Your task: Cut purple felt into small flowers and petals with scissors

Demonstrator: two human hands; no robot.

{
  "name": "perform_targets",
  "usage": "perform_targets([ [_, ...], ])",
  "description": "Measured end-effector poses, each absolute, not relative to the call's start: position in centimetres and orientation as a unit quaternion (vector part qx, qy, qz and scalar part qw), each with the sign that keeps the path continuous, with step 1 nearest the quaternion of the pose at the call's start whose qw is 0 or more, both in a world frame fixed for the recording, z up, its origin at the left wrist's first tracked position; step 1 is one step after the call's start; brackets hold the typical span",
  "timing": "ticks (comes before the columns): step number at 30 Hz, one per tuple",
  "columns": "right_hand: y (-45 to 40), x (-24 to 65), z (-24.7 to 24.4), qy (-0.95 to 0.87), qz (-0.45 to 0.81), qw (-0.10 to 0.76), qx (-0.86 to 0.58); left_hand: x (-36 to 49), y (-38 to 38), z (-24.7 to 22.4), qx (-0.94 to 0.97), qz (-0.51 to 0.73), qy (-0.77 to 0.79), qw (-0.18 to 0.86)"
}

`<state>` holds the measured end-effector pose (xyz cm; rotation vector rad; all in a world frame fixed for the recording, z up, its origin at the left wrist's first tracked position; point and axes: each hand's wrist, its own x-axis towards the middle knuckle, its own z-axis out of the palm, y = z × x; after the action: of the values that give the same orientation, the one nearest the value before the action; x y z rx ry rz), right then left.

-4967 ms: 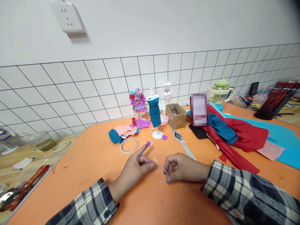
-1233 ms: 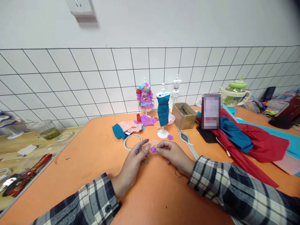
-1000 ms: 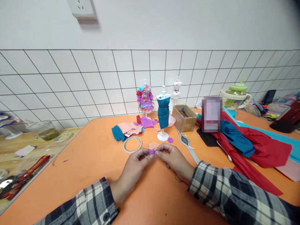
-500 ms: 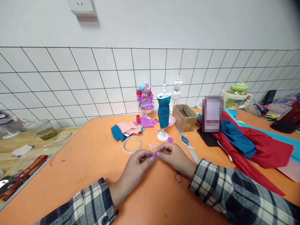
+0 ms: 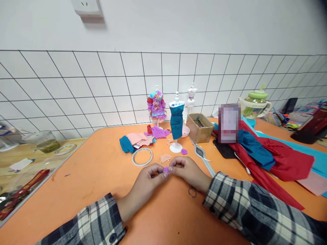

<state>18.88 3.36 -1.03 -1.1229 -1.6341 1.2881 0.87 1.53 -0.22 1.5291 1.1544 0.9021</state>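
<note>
Between my two hands is a small crinkled purple paper piece [image 5: 166,169], pinched by the fingertips of both. My left hand [image 5: 150,178] grips its left side with thumb and forefinger. On its right side my right hand [image 5: 188,172] pinches the edge, fingers curled. Just beyond lie peach paper scraps [image 5: 166,158] and a similar round purple piece [image 5: 184,151]. Farther back, a small white mannequin [image 5: 175,147] wears a teal wrapped dress [image 5: 176,120]. A dark ring [image 5: 192,192] shows beside my right wrist; whether it belongs to something larger is hidden.
A roll of tape [image 5: 142,157] lies left of the scraps, near folded coloured paper [image 5: 136,139]. Behind stand a dressed mannequin [image 5: 156,107], a bare one [image 5: 192,93] and a cardboard box [image 5: 200,127]. Red cloth-like sheets [image 5: 283,160] and a jug [image 5: 256,103] occupy the right.
The view has shifted slightly, so everything sits a little farther left. More of the purple piece shows between my fingertips; both hands keep their pinch.
</note>
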Motion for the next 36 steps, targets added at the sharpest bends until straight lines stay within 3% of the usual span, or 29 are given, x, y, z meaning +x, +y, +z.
perform_targets([
  [5,3.4,19.2,-0.2,-0.656,0.490,0.391,-0.420,0.9,1.5,-0.1,0.653,0.357,0.462,0.483],
  [10,3.8,19.3,-0.3,-0.684,0.449,0.347,-0.458,1.0,1.5,0.0,0.639,0.354,0.466,0.500],
  [30,3.2,18.2,-1.1,-0.635,0.481,0.421,-0.435,1.1,1.4,0.2,0.544,0.400,0.507,0.536],
  [36,3.6,18.4,-1.4,-0.656,0.457,0.392,-0.455,1.1,1.6,0.1,0.542,0.397,0.512,0.535],
])
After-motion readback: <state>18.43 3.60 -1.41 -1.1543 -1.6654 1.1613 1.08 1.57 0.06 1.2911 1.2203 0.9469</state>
